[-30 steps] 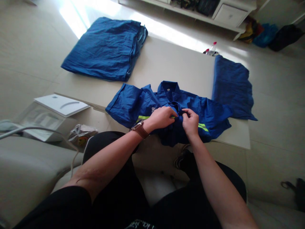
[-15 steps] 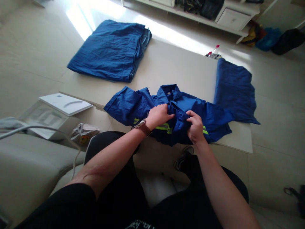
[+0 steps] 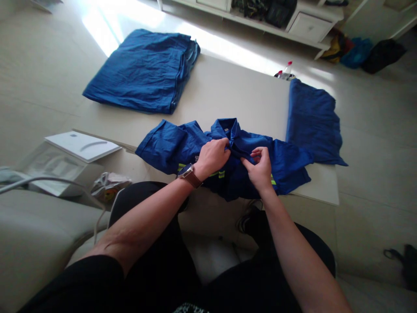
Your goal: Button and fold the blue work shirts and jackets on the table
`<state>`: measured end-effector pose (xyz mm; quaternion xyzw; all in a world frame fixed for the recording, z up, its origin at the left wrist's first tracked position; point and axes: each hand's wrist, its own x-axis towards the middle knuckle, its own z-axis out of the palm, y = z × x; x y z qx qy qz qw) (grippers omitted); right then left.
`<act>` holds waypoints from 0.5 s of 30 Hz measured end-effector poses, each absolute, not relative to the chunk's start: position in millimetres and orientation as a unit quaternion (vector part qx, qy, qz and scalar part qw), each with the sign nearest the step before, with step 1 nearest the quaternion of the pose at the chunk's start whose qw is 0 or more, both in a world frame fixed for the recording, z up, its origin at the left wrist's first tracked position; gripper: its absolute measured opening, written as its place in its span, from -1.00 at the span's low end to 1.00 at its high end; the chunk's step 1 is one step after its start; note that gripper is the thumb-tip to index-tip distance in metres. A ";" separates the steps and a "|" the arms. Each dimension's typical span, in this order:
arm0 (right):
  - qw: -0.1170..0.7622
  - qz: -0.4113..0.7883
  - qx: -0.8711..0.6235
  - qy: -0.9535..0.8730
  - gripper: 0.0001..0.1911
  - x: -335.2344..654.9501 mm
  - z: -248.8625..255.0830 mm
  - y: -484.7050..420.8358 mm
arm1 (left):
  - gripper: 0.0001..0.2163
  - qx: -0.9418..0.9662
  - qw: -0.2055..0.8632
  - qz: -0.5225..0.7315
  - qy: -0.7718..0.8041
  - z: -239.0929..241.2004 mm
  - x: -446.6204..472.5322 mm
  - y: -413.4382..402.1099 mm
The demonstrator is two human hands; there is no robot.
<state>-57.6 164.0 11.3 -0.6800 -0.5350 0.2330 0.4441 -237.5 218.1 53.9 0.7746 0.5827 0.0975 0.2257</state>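
A blue work shirt with yellow-green reflective stripes lies collar-up on the near edge of the white table. My left hand, with a brown watch on the wrist, is closed on the shirt's front placket just below the collar. My right hand pinches the same placket a little to the right, fingers curled on the cloth. Both hands sit close together at the shirt's middle.
A folded stack of blue garments lies at the table's far left. Another blue garment hangs over the right edge. Bottles stand at the far edge. A white box and a cable sit left; bags lie by the shelf.
Both hands have shifted slightly up the shirt front toward the collar while still gripping the placket. The shirt's front has bunched a little differently.
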 end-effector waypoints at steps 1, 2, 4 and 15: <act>0.436 0.213 -0.670 -0.561 -0.66 -59.8 10.9 163.6 | -0.76 0.779 0.230 0.102 0.574 53.5 -237.3 217.3; 0.426 0.201 -0.657 -0.588 -0.65 -62.8 11.1 162.7 | -0.77 0.784 0.234 0.108 0.565 53.0 -237.0 216.6; 0.403 0.190 -0.632 -0.634 -0.68 -69.3 12.3 160.3 | -0.79 0.794 0.245 0.120 0.544 51.3 -236.8 215.8; 0.401 0.189 -0.633 -0.635 -0.79 -70.8 16.2 158.4 | -0.74 0.826 0.273 0.144 0.471 50.1 -245.2 219.3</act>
